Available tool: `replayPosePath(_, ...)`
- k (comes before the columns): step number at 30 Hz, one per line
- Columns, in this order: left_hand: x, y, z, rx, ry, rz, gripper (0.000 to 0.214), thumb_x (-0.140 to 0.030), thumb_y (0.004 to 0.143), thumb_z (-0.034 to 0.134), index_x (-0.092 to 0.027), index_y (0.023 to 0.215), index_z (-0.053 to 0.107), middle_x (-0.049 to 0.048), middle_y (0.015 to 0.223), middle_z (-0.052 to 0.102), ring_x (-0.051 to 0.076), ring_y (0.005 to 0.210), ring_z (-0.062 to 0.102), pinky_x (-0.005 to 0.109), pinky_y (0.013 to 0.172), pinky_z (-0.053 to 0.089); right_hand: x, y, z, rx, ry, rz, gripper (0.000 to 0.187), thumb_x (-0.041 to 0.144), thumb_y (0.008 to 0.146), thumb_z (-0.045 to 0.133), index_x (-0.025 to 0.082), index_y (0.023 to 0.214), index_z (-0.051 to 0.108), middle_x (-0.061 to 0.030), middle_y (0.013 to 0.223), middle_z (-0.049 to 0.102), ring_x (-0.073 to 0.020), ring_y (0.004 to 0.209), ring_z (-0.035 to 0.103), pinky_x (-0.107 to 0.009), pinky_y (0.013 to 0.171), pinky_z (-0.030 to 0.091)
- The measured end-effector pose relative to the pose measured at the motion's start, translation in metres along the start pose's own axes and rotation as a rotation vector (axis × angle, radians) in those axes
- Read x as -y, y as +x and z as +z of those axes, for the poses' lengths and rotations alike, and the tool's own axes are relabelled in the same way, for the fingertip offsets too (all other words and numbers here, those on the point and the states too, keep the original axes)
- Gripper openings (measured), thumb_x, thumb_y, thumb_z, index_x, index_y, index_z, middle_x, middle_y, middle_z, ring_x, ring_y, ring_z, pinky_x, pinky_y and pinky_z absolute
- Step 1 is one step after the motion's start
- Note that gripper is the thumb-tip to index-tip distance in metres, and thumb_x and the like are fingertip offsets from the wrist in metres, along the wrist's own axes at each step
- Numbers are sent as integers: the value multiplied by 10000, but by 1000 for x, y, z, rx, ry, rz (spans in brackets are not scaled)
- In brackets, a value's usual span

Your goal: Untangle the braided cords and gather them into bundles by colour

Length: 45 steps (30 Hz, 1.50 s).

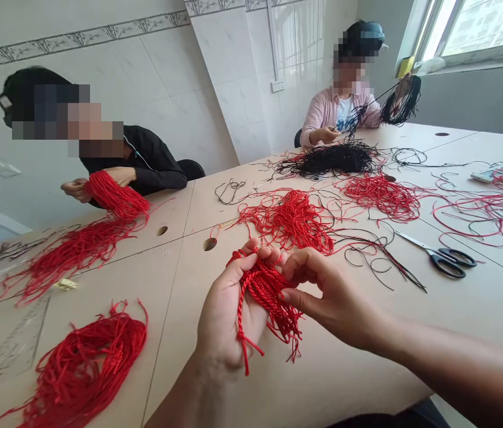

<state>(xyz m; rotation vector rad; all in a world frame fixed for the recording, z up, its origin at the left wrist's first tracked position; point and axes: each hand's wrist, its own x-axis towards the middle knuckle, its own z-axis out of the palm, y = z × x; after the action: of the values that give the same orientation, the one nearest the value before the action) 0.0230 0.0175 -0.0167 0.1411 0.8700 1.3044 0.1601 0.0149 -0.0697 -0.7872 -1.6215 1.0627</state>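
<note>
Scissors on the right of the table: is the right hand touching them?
Apart. The head view shows the right hand at the red cord bundle held in the left hand, with bare table between it and the scissors.

1. You have one view, from the camera worn on your head. It looks forward and down across the table (323, 368).
2. It sits close above your left hand (222, 315) and right hand (332, 297). They fill the near centre, together with the red cord bundle (269, 291).
3. It faces the far corner of the tiled wall (242, 89). One seated person (144, 160) is at far left and another (336, 110) is right of centre.
4. The scissors (445, 258) lie at middle right, and the window (478, 30) is in the far right corner.
</note>
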Motion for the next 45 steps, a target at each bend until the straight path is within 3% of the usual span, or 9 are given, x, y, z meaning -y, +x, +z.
replayPosePath(5, 3, 1, 0, -5, 58, 31, 201, -93, 910, 465, -154, 1027, 615, 105, 912, 735, 209, 878, 727, 336, 799, 599, -4, 4, 5, 19, 380, 215, 237, 213, 758, 739, 185, 833, 516, 50, 732, 526, -63, 618, 484, -194, 568, 411)
replayPosePath(12, 3, 10, 1, 27, -4, -100, 435, -56, 832, 401, -153, 1224, 564, 121, 1004, 733, 241, 889, 735, 433, 833, 599, -4, 20, -5, -150, 680, 345, 364, 334, 694, 807, 195, 831, 501, 11, 724, 669, -130, 658, 657, -272, 666, 501)
replayPosePath(17, 12, 13, -2, 108, 48, -47, 643, 76, 681, 441, -182, 1256, 570, 81, 1068, 737, 219, 957, 723, 386, 920, 562, -12, 20, -4, -138, 423, 210, 314, 382, 754, 733, 204, 843, 490, 24, 709, 642, -120, 622, 627, -271, 625, 513)
replayPosePath(22, 17, 16, -13, 185, 174, 29, 585, 64, 721, 589, -218, 1233, 586, 66, 1138, 733, 224, 1067, 686, 371, 984, 518, -13, 11, -3, -111, 70, 86, 73, 245, 826, 653, 187, 807, 614, 2, 748, 626, -112, 662, 547, -252, 627, 447)
replayPosePath(30, 18, 15, -15, 226, 367, 38, 642, -7, 754, 683, -256, 1322, 517, 32, 985, 752, 204, 901, 723, 344, 830, 583, 2, 11, -25, -138, -447, -241, 104, 204, 931, 572, 194, 941, 675, -77, 1000, 641, -174, 943, 599, -330, 820, 486)
replayPosePath(34, 23, 14, -16, 409, 531, 63, 561, -49, 726, 732, -242, 1237, 605, 34, 1057, 731, 215, 980, 688, 314, 830, 562, 16, 18, -34, 101, -622, -245, 132, 189, 912, 585, 206, 986, 692, -86, 1097, 641, -207, 1034, 580, -355, 851, 489)
replayPosePath(38, 29, 15, -19, 460, 662, 100, 504, -27, 711, 695, -214, 1177, 650, 25, 906, 732, 197, 893, 680, 283, 763, 541, 25, 22, -35, 297, -782, -211, 155, 90, 862, 545, 180, 819, 664, -63, 953, 677, -194, 910, 589, -336, 801, 481)
replayPosePath(42, 31, 18, -22, 434, 727, 70, 227, -49, 725, 646, -143, 918, 716, 9, 660, 648, 141, 646, 609, 249, 624, 492, 25, 20, -33, 314, -861, -238, 180, 63, 826, 530, 171, 694, 589, -55, 820, 658, -189, 818, 558, -325, 744, 453)
replayPosePath(45, 28, 17, -23, 468, 710, 61, 139, -57, 733, 628, -124, 828, 704, -5, 602, 585, 100, 554, 522, 226, 558, 442, 21, 18, -32, 239, -683, -153, 155, 62, 798, 518, 178, 709, 569, -34, 814, 632, -164, 784, 554, -294, 706, 443)
